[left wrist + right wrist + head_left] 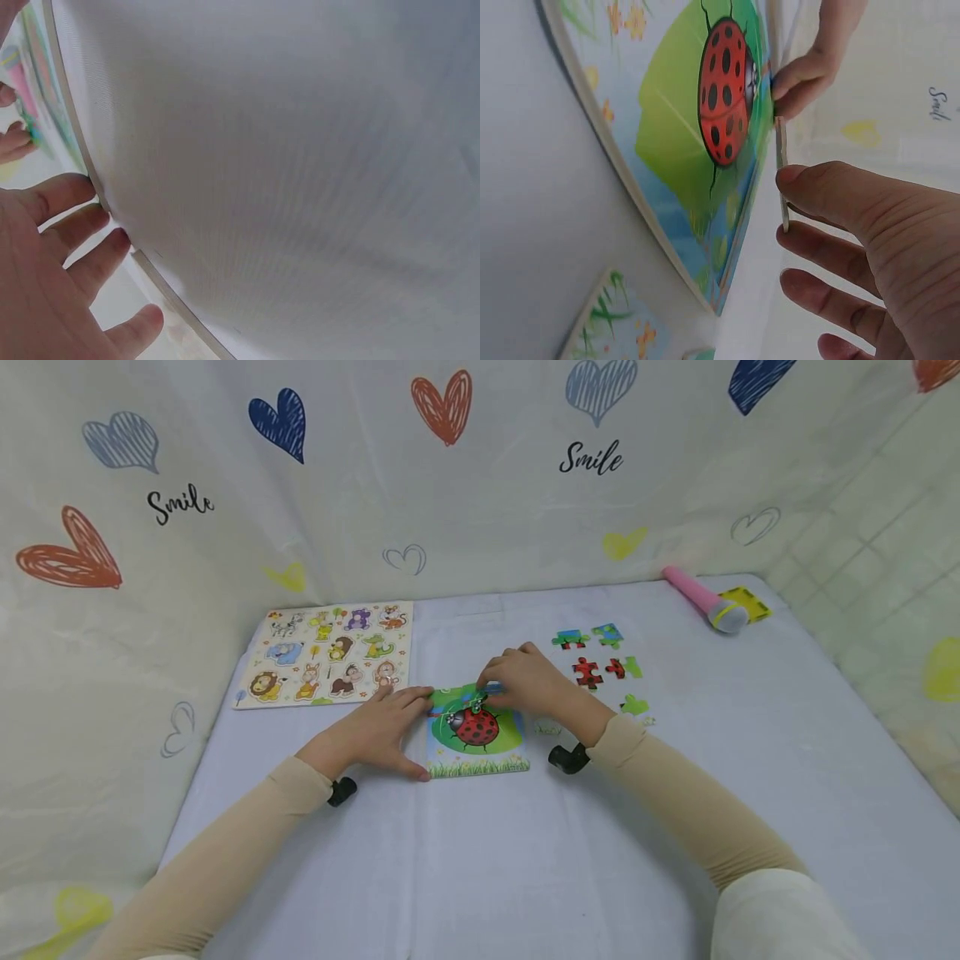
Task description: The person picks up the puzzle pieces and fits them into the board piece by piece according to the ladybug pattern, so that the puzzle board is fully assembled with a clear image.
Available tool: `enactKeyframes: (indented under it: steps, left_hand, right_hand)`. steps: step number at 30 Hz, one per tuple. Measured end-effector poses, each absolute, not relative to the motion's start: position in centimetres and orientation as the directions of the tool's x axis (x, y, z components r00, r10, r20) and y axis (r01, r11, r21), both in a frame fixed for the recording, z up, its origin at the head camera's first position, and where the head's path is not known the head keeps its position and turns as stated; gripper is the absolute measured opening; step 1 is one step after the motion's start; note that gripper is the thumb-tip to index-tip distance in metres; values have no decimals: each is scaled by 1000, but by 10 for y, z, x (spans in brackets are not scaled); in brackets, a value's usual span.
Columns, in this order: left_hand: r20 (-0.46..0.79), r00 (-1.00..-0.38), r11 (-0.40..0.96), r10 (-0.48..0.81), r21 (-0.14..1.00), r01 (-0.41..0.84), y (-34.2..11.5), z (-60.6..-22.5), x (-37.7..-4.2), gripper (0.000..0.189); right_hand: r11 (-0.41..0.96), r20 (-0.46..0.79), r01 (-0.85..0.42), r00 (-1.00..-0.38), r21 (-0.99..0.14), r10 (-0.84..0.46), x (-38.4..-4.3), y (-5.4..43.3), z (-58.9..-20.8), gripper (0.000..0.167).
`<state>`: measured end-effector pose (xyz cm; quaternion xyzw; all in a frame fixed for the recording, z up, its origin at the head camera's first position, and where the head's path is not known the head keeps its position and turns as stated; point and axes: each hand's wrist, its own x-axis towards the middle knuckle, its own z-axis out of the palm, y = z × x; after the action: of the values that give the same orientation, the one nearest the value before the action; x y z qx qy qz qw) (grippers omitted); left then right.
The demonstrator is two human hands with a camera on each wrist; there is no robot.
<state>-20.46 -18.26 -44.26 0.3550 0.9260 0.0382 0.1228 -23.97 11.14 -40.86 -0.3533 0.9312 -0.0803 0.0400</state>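
Observation:
A ladybug puzzle board (476,752) lies on the white cloth in front of the person. My left hand (378,731) rests at its left side, fingers spread, with thumb and fingertips at the board's edge. Over the board's upper part, my right hand (525,681) pinches a small puzzle piece (478,703). In the right wrist view this piece (781,139) stands edge-on between thumb and index finger, above the board (667,165). The remaining right fingers are loosely bent.
Several loose puzzle pieces (587,673) lie right of the board, red, green and blue; a pale one (547,727) is near the right wrist. An animal puzzle board (322,656) lies back left. At the back right, a pink toy microphone (697,596) lies beside a yellow item (752,603).

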Motion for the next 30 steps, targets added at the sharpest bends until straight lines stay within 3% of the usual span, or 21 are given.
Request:
enactKeyframes:
  steps: [30]
  left_hand:
    - [-185,-708,732,682,170,660,-183,-439,-204,119]
  right_hand:
    - [717,-25,-684,-721,-135,-693,-234,86,-425,33]
